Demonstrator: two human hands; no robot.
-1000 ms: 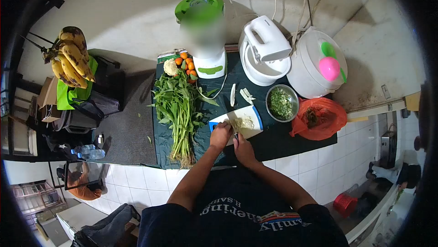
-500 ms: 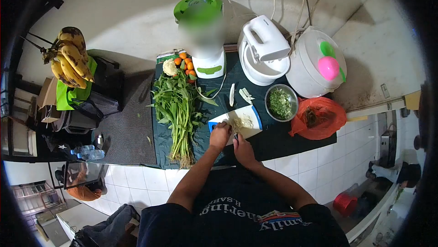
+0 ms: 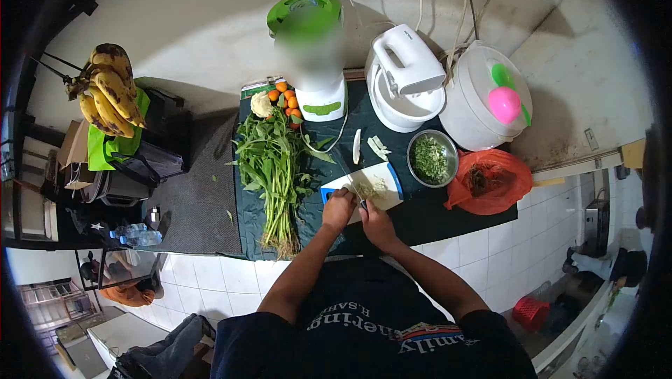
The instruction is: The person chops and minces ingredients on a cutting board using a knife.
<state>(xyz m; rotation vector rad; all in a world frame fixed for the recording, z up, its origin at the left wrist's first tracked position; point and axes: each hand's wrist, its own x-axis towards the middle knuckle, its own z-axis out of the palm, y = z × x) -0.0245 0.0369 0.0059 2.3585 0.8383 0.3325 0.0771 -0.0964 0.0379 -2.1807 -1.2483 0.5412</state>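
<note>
My right hand is wrapped round the dark handle of a knife. Its thin blade slants up and to the left across the white cutting board with blue ends. My left hand presses down on the board's left part, just left of the blade, fingers bent together; what lies under them is hidden. Pale chopped bits lie on the board right of the blade. Beyond the board are a long white piece and some short white pieces.
Right of the board stand a metal bowl of chopped greens and a red plastic bag. Leafy greens lie at left. Behind are a blender, a stand mixer and a white lidded container.
The knife has shifted slightly, its blade now showing more beyond the board's far edge. My right hand has moved a little; my left hand stays almost in place.
</note>
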